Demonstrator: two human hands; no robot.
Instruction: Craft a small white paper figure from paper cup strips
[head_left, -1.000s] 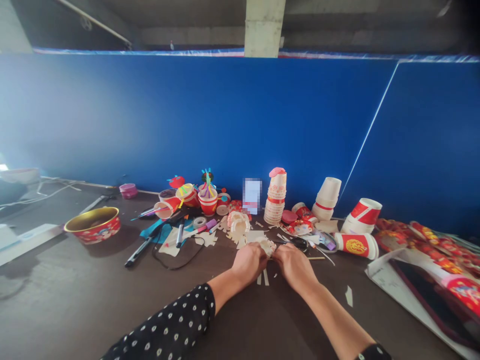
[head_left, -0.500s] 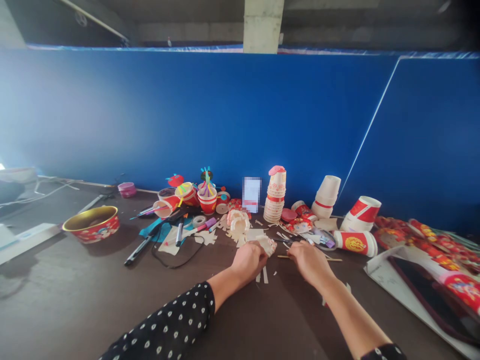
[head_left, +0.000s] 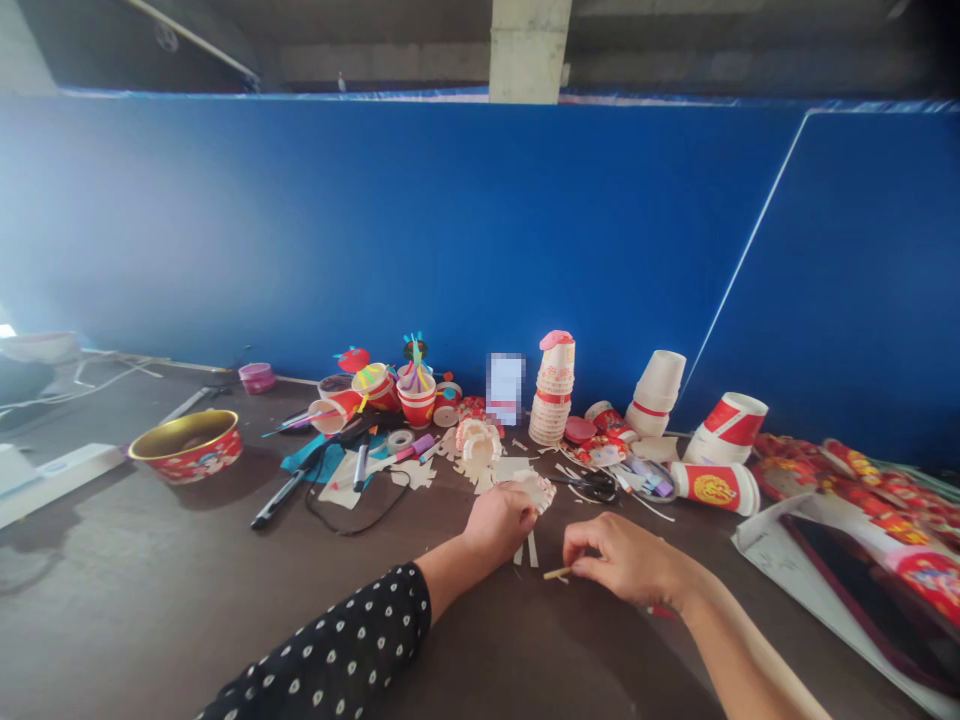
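Observation:
My left hand (head_left: 501, 522) is closed on a cut piece of paper cup (head_left: 538, 490), cream with a red pattern along its edge. To the right, my right hand (head_left: 622, 558) pinches a thin wooden stick (head_left: 556, 574) between thumb and fingers; its tip points left and the rest is hidden behind the hand. White paper strips (head_left: 532, 548) lie on the table just below the cup piece. Black-handled scissors (head_left: 598, 486) rest beyond my right hand. Another cut paper cup (head_left: 478, 440) lies among paper scraps beyond my left hand.
A stack of paper cups (head_left: 551, 405) stands at the back, with more red-and-white cups (head_left: 716, 488) to its right. Markers (head_left: 360, 468) and a tape roll (head_left: 399, 440) lie left of centre. A gold-lined bowl (head_left: 187, 462) sits farther left. A dark tablet (head_left: 862, 590) lies at the right.
My right hand has left the scissors, which now lie on the table, and has come nearer with the wooden stick picked up. My left hand has stayed on the cup piece.

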